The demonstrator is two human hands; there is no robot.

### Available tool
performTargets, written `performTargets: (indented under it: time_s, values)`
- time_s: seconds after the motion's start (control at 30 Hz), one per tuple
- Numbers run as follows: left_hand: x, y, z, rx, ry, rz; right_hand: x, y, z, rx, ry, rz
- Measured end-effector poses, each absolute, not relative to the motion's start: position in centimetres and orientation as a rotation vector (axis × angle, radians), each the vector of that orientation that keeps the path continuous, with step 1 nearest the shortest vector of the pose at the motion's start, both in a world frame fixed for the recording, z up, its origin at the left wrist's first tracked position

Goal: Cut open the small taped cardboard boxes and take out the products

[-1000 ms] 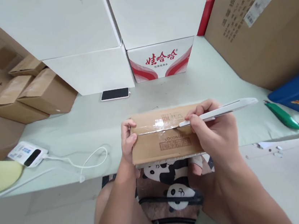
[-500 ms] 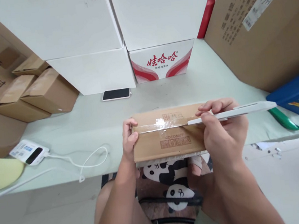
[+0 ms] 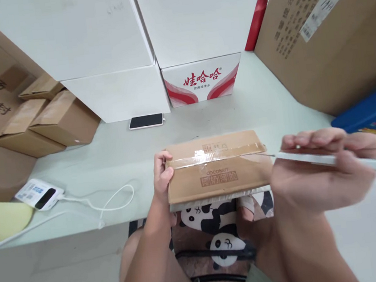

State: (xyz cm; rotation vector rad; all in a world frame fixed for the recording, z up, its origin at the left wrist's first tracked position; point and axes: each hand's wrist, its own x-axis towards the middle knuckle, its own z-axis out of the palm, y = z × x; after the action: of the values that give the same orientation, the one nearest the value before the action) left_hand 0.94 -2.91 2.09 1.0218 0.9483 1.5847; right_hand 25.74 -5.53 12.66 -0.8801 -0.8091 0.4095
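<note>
My left hand [image 3: 162,172] is closed on the left end of a small brown cardboard box [image 3: 219,176] printed COCONUT, thumb on top. The box sits at the table's front edge, above my lap. Along its top seam runs shiny clear tape [image 3: 210,156], and at the right end the seam looks parted. To the right of the box, my right hand [image 3: 325,170] is wrapped round a slim white utility knife [image 3: 308,158]. The knife's tip points left, close to the box's right end. Some motion blur softens this hand.
Behind the box lies a phone [image 3: 146,121], in front of white cartons [image 3: 117,95] and a red-printed carton [image 3: 203,80]. Brown boxes [image 3: 65,117] stand left, near a white device [image 3: 40,194] with a cable [image 3: 114,208]. A large carton [image 3: 327,50] and blue box [image 3: 369,109] stand right.
My right hand has moved right with the utility knife, off the box's seam and past its right end, turning palm up. My left hand stays on the box.
</note>
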Motion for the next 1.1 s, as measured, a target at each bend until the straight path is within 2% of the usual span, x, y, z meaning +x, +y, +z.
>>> performTargets:
  time_s: [0.13,0.23,0.37,0.43,0.6,0.73,0.9,1.1]
  values:
    - [0.9,-2.9,2.1,1.071,0.993,1.596,28.9,-5.6,11.3,-0.813,-0.537,0.386]
    - [1.0,-3.0,2.1,1.084,1.015,1.607,31.2,-4.7,8.3,-0.975,-0.441,0.392]
    - [1.0,-3.0,2.0,1.133,1.024,1.631,33.9,-3.3,3.3,-1.51,-0.997,0.238]
    - [0.9,-3.1,2.0,1.154,1.019,1.637,34.8,-2.9,1.2,-1.697,-1.341,0.299]
    - [0.7,-3.1,1.9,1.181,1.054,1.658,35.3,-2.0,-1.7,-1.777,-1.536,0.522]
    - [0.4,-3.2,1.9,1.189,1.114,1.62,34.6,-0.8,-1.9,-1.767,-1.47,0.499]
    - [0.2,-3.0,2.0,1.191,1.12,1.637,33.4,-0.6,0.2,-1.621,-1.385,0.527]
    - [0.6,-2.9,2.1,1.123,1.061,1.678,31.0,-3.5,1.8,-1.129,-1.152,0.742]
